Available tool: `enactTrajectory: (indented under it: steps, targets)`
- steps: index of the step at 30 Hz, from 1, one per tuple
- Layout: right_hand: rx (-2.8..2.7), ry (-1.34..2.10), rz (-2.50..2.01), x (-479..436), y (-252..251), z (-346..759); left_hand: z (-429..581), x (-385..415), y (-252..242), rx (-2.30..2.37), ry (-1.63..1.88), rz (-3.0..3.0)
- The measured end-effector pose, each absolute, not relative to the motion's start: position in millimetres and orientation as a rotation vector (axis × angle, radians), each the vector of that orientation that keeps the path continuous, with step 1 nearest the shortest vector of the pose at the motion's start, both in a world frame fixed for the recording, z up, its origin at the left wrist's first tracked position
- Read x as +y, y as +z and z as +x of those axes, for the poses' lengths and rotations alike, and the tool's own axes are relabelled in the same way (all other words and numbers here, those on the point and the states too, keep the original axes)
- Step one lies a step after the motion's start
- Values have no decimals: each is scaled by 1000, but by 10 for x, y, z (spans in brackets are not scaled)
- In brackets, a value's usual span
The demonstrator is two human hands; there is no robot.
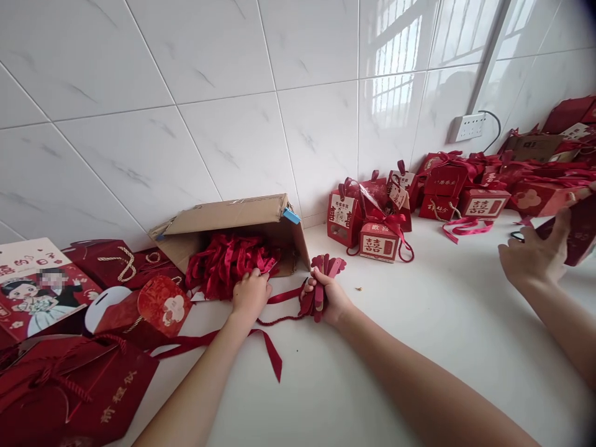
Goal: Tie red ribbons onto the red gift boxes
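Note:
My left hand [251, 295] is at the mouth of a cardboard box [233, 214] lying on its side. Its fingers curl over the edge of a heap of red ribbons [228, 261], and the fingertips are partly hidden. Gripped in my right hand [331, 298] is a small red paper gift box [321, 264] with scalloped, petal-like flaps. A twisted red cord [282, 321] trails leftward from it over the white countertop [298, 391]. One loose red ribbon [270, 354] lies beyond my left forearm, its end spread on the counter.
Large red boxes [112, 391] and a printed bag [46, 292] crowd the left. Small red gift boxes [379, 239] stand against the tiled wall, with more boxes [484, 205] farther right. Another person's hand [535, 254] holds a dark red box [570, 233]. A socket [467, 128] is on the wall.

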State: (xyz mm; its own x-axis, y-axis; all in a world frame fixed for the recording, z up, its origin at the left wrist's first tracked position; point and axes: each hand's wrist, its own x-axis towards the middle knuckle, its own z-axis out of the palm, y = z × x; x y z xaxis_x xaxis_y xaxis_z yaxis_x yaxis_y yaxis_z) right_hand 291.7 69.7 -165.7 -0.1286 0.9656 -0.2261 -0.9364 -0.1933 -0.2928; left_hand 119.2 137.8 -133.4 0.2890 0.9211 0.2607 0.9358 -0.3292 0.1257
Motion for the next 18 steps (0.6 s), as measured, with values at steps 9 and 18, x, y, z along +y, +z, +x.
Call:
enactTrajectory:
  steps: [9, 18]
  targets:
    - [-84, 1717, -425, 669, -1612, 2923, 1192, 1404, -1389, -1775, -597, -2497]
    - [-157, 1737, -473, 695, -1675, 2937, 1224, 1403, -1423, -1915, -865, -2562]
